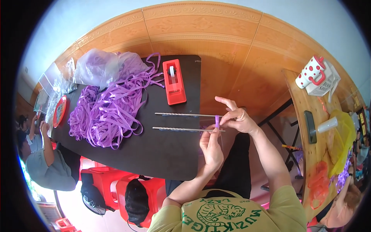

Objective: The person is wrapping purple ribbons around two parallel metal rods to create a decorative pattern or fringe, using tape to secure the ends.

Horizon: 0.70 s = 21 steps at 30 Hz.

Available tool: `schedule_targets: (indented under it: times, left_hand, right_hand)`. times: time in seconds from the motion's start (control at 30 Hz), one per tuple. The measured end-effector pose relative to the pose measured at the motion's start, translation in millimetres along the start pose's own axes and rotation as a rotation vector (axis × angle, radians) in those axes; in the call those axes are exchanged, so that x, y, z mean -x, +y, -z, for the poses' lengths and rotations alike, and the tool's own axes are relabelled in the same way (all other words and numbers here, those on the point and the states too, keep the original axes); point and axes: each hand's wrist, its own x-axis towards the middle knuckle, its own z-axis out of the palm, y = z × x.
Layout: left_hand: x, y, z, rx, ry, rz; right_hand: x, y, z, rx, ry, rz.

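Two slim silver chopsticks (181,129) with twisted ends lie parallel on the dark table, their other ends jutting past its right edge. A short band of purple ribbon (217,121) spans the jutting ends. My left hand (211,150) is closed at the nearer chopstick, thumb and fingertips pinching the ribbon there. On the band's right side, my right hand (239,120) has its thumb and a finger pinched at the ribbon, while another finger stretches out. The fingertips partly hide how the ribbon goes round. A large tangled heap of purple ribbon (110,112) lies to the left.
A red tape dispenser (176,83) stands behind the chopsticks. A clear plastic bag (98,67) and a red plate (60,111) lie farther left. Red stools (148,193) stand at the near side. A wooden table (309,162) with a spotted cup (310,72) is on the right. Other people sit at both sides.
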Motion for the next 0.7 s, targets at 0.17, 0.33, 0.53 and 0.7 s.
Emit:
schedule_targets:
  times: [0.17, 0.33, 0.53, 0.7]
  left_hand:
    - [0.2, 1.5, -1.7, -0.044, 0.047, 0.026]
    - [1.6, 6.8, -3.4, -0.054, 0.05, 0.023]
    - [1.4, 7.2, -8.1, -0.047, 0.054, 0.049]
    - [3.8, 7.4, -9.6, -0.028, 0.073, 0.045]
  right_hand:
    - [18.6, 8.8, 0.2, 0.055, 0.101, -0.04]
    - [16.9, 4.3, -17.2, -0.017, 0.162, 0.036]
    - [3.5, 11.6, -35.6, 0.187, 0.263, 0.146]
    - [17.7, 19.7, -55.3, -0.059, 0.329, 0.04]
